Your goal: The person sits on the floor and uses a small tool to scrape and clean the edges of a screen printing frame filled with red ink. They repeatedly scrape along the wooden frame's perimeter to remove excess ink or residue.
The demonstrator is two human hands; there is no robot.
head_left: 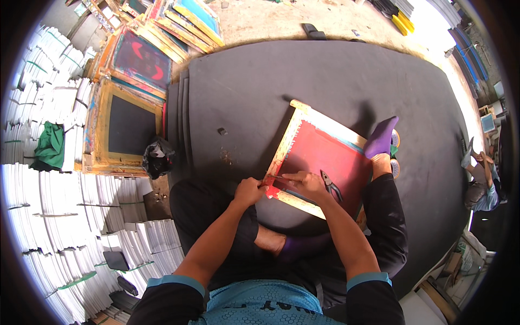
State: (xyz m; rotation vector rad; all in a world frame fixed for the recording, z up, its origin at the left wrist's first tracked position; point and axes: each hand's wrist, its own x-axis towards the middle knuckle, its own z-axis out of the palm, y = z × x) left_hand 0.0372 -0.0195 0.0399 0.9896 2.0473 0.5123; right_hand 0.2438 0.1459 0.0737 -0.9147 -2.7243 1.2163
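A wooden screen-printing frame [295,123] with red mesh [325,154] leans across my legs on a big black mat [325,76]. My left hand [248,190] grips the frame's near left corner, fingers closed on the wood. My right hand [304,183] rests on the lower edge of the mesh and holds a thin pointed tool, its tip toward that same corner. A pair of pliers [330,186] lies on the mesh just right of my right hand. My foot in a purple sock [382,136] props the frame's right side.
Several more printing frames [127,125] are stacked left of the mat, with a black bag [157,157] beside them. Tall piles of white sheets [65,195] fill the left. Another person [482,184] sits at the far right edge.
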